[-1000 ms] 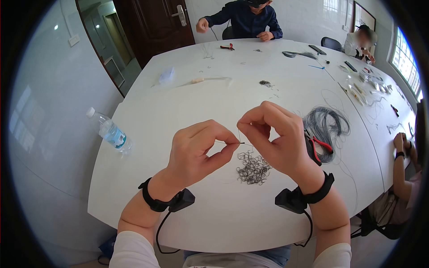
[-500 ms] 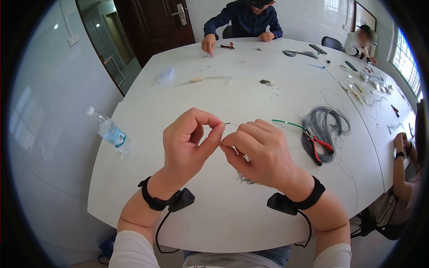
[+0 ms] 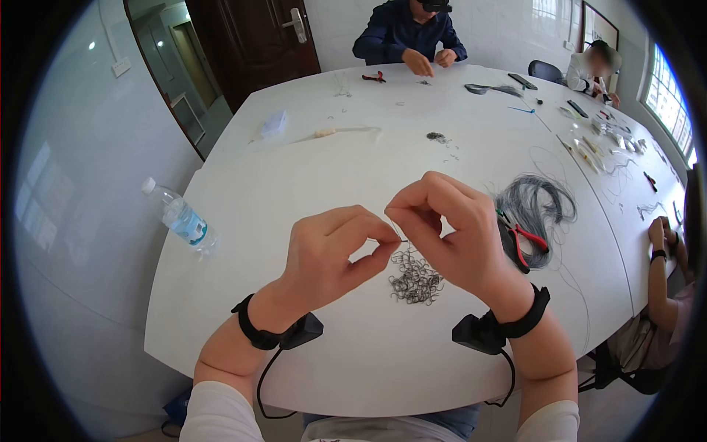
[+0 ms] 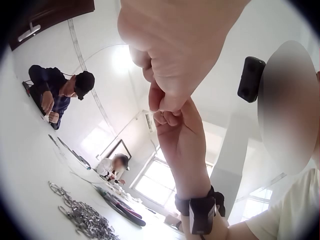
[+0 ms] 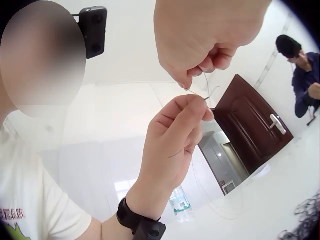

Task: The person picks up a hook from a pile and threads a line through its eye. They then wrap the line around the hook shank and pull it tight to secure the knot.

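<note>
My left hand (image 3: 335, 254) pinches a small dark hook (image 3: 403, 241) between thumb and index fingertip. The right wrist view shows the hook (image 5: 207, 98) at the left hand's (image 5: 172, 140) fingertips, with thin clear line (image 5: 194, 92) running to the right hand (image 5: 212, 35). Thumb and index finger of my right hand (image 3: 456, 239) pinch that line, close above the left fingertips. In the left wrist view, the left hand (image 4: 175, 50) covers the hook, and the right hand (image 4: 182, 145) is behind it. Below the hands lies a pile of metal hooks (image 3: 416, 281) on the white table (image 3: 331, 368).
Right of my right hand lie red-handled pliers (image 3: 532, 237) on a bundle of dark strands (image 3: 554, 202). A water bottle (image 3: 188, 223) stands at the left edge. Farther back are a clear box (image 3: 275, 124) and a small dark pile (image 3: 436, 137). Other people sit around the table.
Since half a second ago, both hands have come down, and my right hand has swung up and right, uncovering the hook pile. The person opposite has moved a hand toward a small pile.
</note>
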